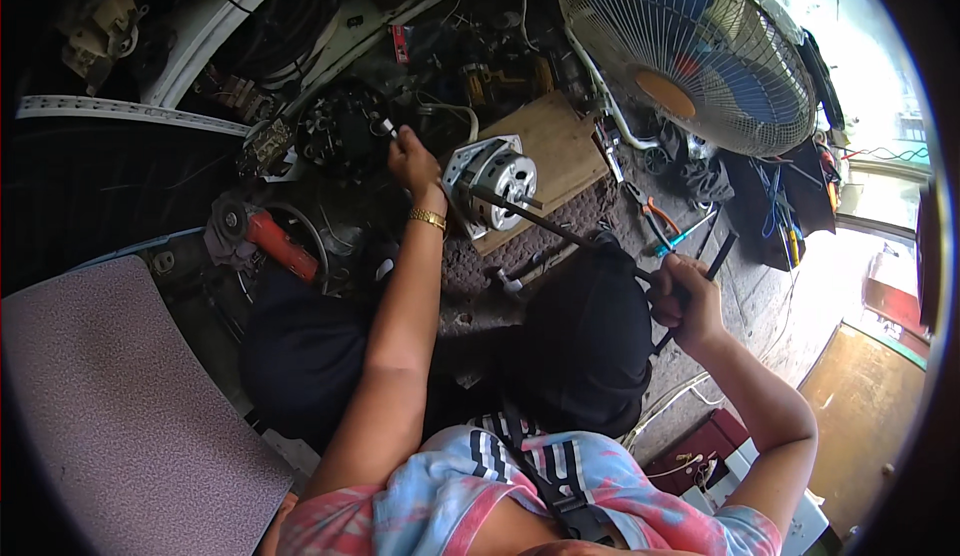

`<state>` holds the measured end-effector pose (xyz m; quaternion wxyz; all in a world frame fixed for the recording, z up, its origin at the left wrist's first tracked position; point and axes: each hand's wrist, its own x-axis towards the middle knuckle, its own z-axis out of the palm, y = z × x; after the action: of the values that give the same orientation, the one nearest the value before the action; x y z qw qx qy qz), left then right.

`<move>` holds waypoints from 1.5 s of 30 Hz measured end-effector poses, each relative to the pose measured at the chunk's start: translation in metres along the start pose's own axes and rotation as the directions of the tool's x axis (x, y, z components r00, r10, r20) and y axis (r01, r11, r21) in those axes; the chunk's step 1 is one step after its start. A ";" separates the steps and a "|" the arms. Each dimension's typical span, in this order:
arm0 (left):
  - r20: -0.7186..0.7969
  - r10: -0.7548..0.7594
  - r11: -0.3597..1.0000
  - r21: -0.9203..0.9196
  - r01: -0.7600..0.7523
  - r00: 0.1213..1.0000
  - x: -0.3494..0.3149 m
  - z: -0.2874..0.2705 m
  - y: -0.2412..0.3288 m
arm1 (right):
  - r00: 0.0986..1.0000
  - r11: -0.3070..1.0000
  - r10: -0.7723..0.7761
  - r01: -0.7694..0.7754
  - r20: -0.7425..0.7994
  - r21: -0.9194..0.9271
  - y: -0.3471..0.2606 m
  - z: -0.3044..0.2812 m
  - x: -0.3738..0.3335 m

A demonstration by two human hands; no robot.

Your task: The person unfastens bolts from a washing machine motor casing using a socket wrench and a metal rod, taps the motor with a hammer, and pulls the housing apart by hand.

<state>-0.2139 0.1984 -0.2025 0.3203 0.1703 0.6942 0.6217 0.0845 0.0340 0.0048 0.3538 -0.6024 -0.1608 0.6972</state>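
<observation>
**A long lever on a motor with nothing visibly clamping it**

Closest to me is the tie-dyed shirt (430,486) with its dark printed stripes; I can make out no lettering on it. Beyond it the right hand (688,304) is wrapped firmly round a dark T-handled tool (550,226), whose long shaft crosses just past the right knee (590,331) to the motor (505,171). If the far end were to slip off, I'd expect that fist to lurch, and the bar could knock the knee.

The silver motor, on its pale plate, sits by the left end of a wooden board (560,146), itself on a rough block (575,218). I see no vise or clamp, so a hard twist might tip or spin it, or drag the board along. The left hand (415,164), well apart from the right, is curled beside the plate near a small white piece (389,129); I can't tell what it grips. Fingers there could get pinched if the motor shifted.

The orange-handled pliers (650,216) lie to the right, where a swinging elbow or tool might scatter them. Farther off, a red packet (400,44) bears print too small to read. The big fan (690,56) shows no readable label.
</observation>
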 end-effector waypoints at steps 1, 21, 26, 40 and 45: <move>-0.003 0.006 1.000 -0.003 -0.006 1.000 0.004 0.001 -0.001 | 1.000 1.000 -0.004 0.004 0.006 0.000 0.002 -0.002 0.002; 0.107 -0.017 0.968 0.250 -0.010 0.994 0.014 -0.003 -0.007 | 0.615 -0.363 -0.607 0.351 0.504 -0.863 -0.032 0.007 -0.048; 0.114 0.014 0.949 0.311 -0.049 0.993 0.003 0.001 0.000 | 0.492 -0.765 -0.585 -0.072 0.645 -0.640 -0.054 0.024 -0.042; 0.268 0.038 0.918 0.372 -0.139 0.963 -0.012 0.005 0.020 | 0.474 -0.663 -0.230 0.563 0.850 -0.493 -0.057 0.010 -0.018; 0.209 0.089 0.914 0.372 -0.163 0.974 -0.005 0.006 0.009 | 0.649 -0.373 -0.349 0.566 0.676 -0.735 -0.007 0.017 -0.037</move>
<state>-0.2082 0.2013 -0.1929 0.3033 0.3326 0.7574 0.4731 0.0713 0.0168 0.0396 0.0387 -0.4695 -0.8653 0.1711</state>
